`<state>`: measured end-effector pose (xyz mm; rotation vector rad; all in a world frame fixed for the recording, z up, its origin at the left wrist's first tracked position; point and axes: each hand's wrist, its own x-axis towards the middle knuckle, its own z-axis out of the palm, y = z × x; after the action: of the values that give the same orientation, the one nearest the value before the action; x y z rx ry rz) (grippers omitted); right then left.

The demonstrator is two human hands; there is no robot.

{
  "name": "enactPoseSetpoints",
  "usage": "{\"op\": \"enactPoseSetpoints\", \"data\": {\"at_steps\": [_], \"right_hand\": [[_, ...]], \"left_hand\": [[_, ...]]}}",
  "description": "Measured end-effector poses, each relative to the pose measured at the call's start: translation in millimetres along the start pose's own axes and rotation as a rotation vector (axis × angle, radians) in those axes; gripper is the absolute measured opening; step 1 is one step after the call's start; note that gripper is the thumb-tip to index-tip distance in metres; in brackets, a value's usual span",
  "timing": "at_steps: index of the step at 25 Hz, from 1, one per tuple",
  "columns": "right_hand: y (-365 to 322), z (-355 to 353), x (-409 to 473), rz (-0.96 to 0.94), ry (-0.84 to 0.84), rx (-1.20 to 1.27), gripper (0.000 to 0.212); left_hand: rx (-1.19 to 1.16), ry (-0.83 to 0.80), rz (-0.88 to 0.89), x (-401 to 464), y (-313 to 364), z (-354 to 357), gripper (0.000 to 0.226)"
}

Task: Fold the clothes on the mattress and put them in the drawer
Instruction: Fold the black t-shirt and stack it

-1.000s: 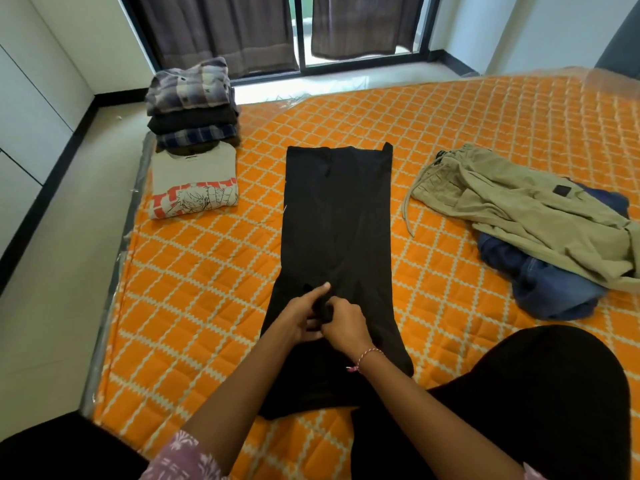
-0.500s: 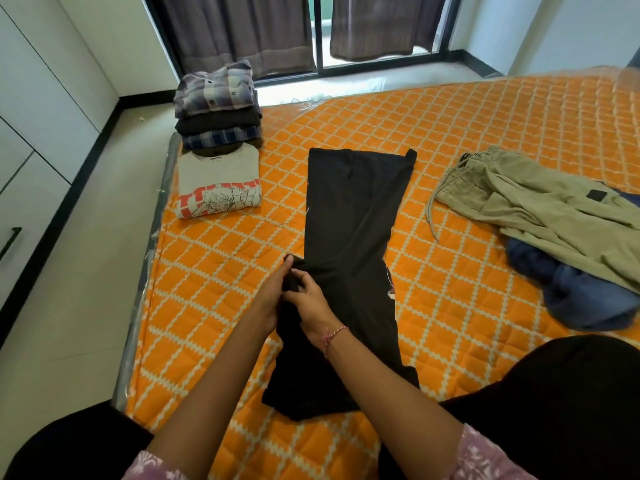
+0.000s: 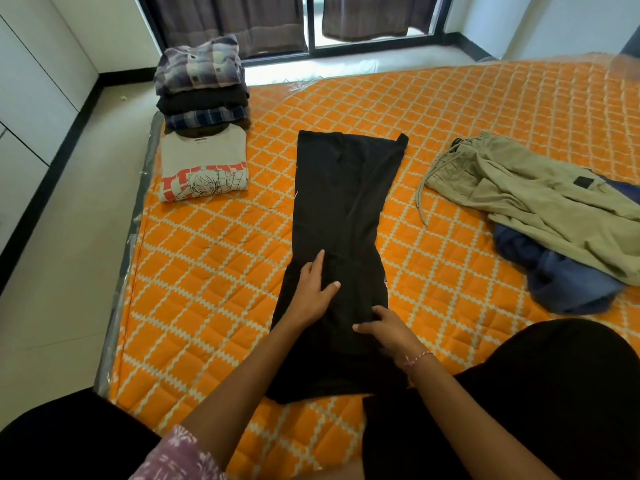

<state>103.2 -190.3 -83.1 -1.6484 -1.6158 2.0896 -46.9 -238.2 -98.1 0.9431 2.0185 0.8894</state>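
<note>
Both hands lie on the black trousers (image 3: 343, 216). The left hand (image 3: 313, 289) rests flat with straight, spread fingers pressing the cloth. The right hand (image 3: 384, 329) sits just beside it, nearer the person, its fingers bent down onto the fabric; whether they pinch a crease or merely press cannot be told. Nothing is lifted.

The trousers lie lengthwise in the middle of the mattress (image 3: 214, 258), already doubled into one long strip, with the far end pointing toward the window edge and the near end by the person's knees. Toward the left edge a folded grey T-shirt (image 3: 204, 164) lies in front of a stack of folded shirts (image 3: 202, 84) at the far left corner. Near the right edge, khaki trousers (image 3: 540, 199) lie crumpled over a blue garment (image 3: 561, 275), both unfolded.

The black cloth looks thin, soft and light, so it should drape limply and slide easily on itself. The best hold is probably at the two corners of one short end, pinching all layers together, so the strip comes over evenly without skewing.
</note>
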Motion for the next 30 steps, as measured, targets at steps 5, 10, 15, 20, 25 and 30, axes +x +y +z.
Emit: {"op": "enactPoseSetpoints", "data": {"at_steps": [5,10,15,20,25,30], "right_hand": [[12.5,-4.0,10.1,-0.457,0.439,-0.869,0.063],[59.7,16.2,9.8,-0.375,0.313,-1.192,0.087],[30.4,-9.3,20.0,-0.409,0.361,-0.932,0.056],[-49.2,-42.0,101.9,-0.427,0.370,-0.901,0.050],[-124.2,-77.0,184.1,-0.506,0.400,-0.912,0.047],[-209.2,-105.7,268.4,-0.451,0.549,-0.670,0.027]], "left_hand": [[0.842,0.197,0.245,-8.9,-8.1,31.5,0.062],[1.002,-0.110,0.215,-3.8,-39.4,29.4,0.075],[0.933,0.042,0.275,4.9,-24.0,30.9,0.079],[0.836,0.099,0.309,71.8,24.6,26.9,0.052],[0.302,0.181,0.040,157.5,52.4,24.4,0.054],[-0.062,0.049,-0.134,238.7,76.8,18.3,0.048]]}}
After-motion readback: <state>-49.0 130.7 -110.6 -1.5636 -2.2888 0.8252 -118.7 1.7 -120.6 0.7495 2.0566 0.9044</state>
